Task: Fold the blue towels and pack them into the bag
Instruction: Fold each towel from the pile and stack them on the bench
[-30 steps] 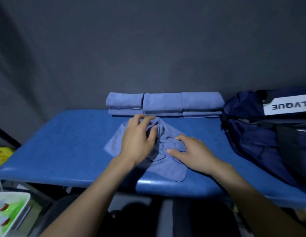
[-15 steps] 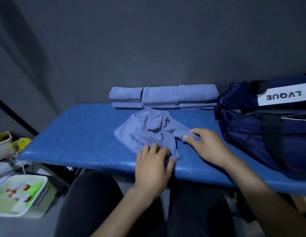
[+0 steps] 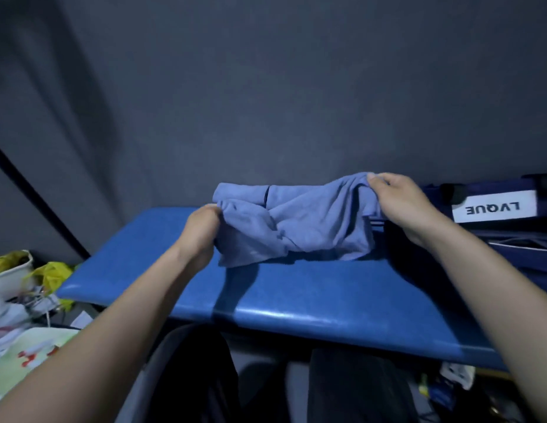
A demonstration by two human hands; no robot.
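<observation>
A crumpled light-blue towel (image 3: 299,230) hangs lifted above the blue padded table (image 3: 296,294), stretched between both hands. My left hand (image 3: 202,230) grips its left end and my right hand (image 3: 400,203) pinches its upper right corner, held a little higher. Behind the towel, a row of folded blue towels (image 3: 235,192) lies at the table's far edge, mostly hidden by the raised cloth. The dark navy bag (image 3: 510,239) with a white "LVQUE" label sits at the right end of the table.
A dark grey curtain wall stands close behind the table. On the floor at left are a white bin with yellow contents (image 3: 12,267), a yellow plastic bag (image 3: 53,274) and a light green tray (image 3: 24,358). My knees are under the table's front edge.
Both hands have taken hold of the crumpled towel's ends and raised it off the table, pulling it apart sideways. The view has tilted down and left.
</observation>
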